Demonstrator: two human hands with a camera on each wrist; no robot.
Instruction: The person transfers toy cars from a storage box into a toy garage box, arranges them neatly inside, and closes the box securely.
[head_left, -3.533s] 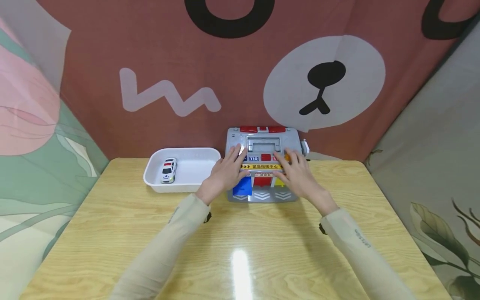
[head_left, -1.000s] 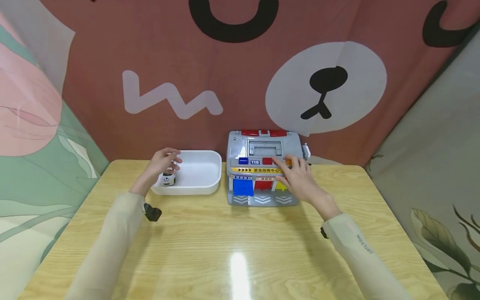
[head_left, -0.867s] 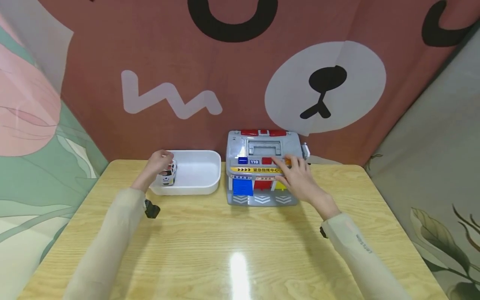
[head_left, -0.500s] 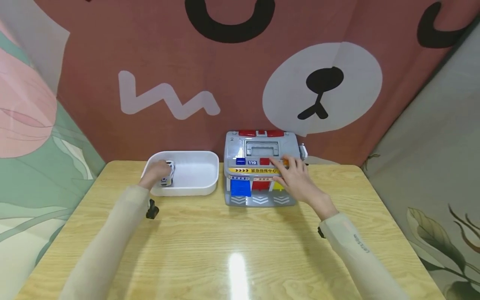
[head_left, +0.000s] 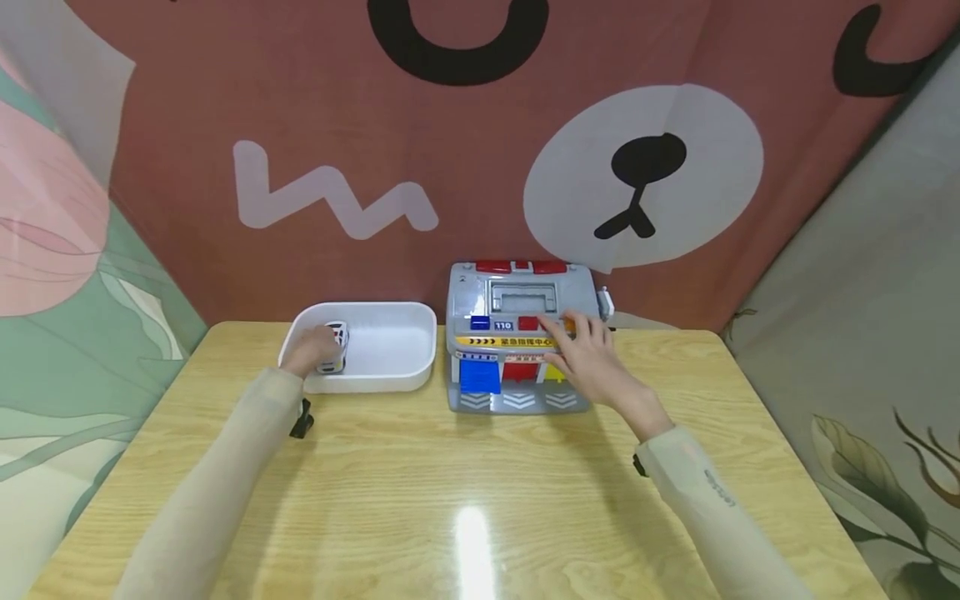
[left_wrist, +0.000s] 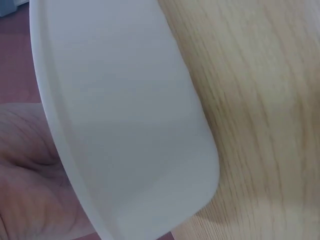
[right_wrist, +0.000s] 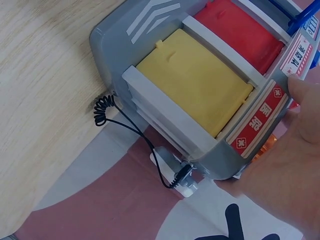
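My left hand (head_left: 313,350) reaches over the left end of a white plastic tray (head_left: 405,379), its curled fingers gripping a small white toy car (head_left: 335,354) there. The tray wall (left_wrist: 125,110) fills much of the left wrist view and hides the fingers and car, with only part of the palm showing beyond it. On a grey toy garage (head_left: 463,296) lies my right hand (head_left: 596,362), fingers spread over the button row and thumb at the front edge. Its yellow door (right_wrist: 195,82) and red door (right_wrist: 240,35) are down; the blue door (head_left: 480,377) slants outward.
A wooden table (head_left: 390,492) holds the tray and garage side by side near its back edge. A patterned curtain (head_left: 337,100) hangs right behind them. From the garage's side, a coiled black cord (right_wrist: 104,111) runs to a small white handset (right_wrist: 172,172).
My left hand has left the garage, moved left to the tray and lowered onto the car, its fingers closing around it. The right hand has stayed on the garage.
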